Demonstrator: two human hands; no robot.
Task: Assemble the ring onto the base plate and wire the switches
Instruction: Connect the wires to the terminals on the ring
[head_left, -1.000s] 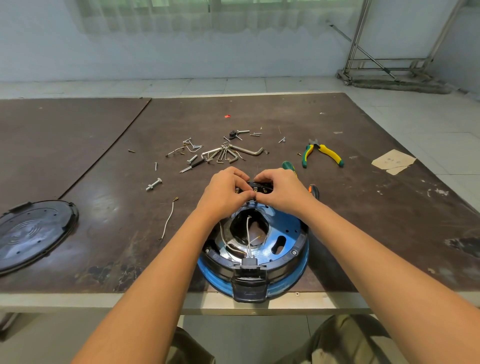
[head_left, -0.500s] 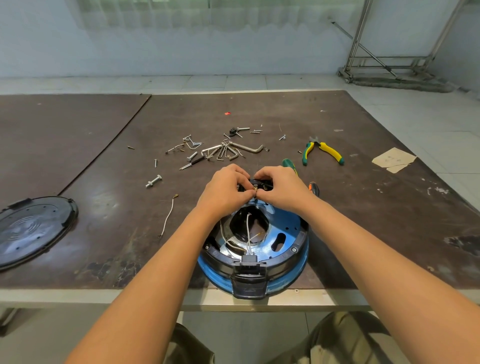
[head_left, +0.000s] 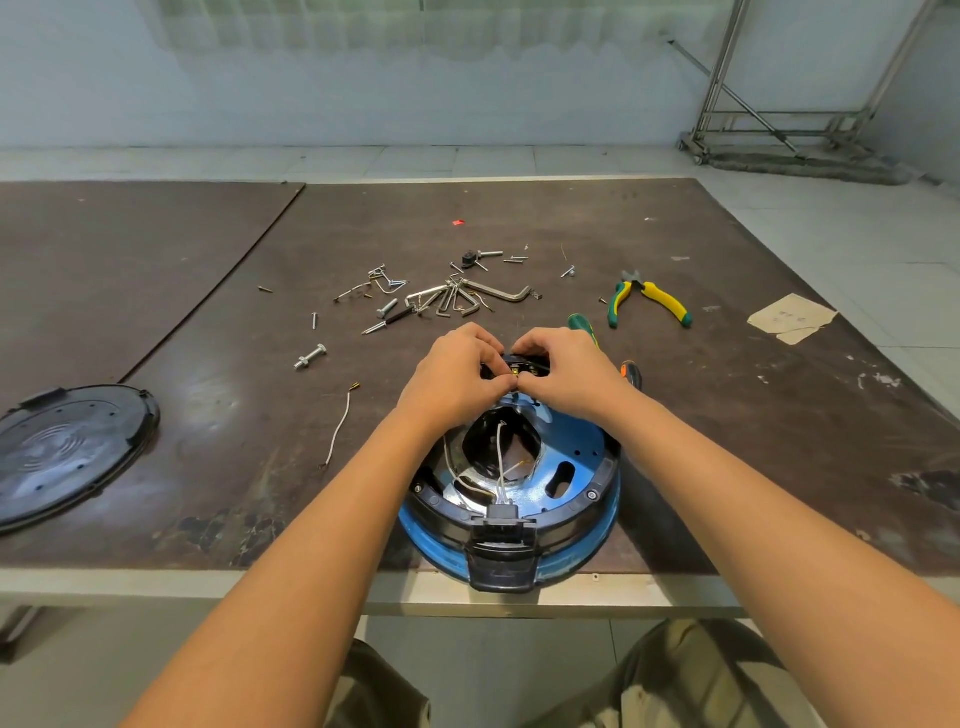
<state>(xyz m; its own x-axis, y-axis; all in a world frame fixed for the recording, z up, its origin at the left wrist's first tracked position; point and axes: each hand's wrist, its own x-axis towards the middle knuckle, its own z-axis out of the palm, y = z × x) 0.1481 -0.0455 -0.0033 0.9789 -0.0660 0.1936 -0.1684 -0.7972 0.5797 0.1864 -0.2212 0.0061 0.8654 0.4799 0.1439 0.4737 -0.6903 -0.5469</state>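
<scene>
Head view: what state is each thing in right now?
Left hand, pinching the switch at the far side.
Right hand, pinching the same switch.
Ring, seated on the base plate.
Pliers, lying on the table, handles spread.
Black cover, off, lying at left.
Loose wire, unconnected on the table.

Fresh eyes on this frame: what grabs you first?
The blue base plate with its black ring sits at the near edge of the table, white wires looping through its middle. The left hand and right hand meet at its far rim, fingers pinching at a small black switch block. Beyond lie scattered hex keys and bolts, yellow-green pliers right, a round black cover far left.
</scene>
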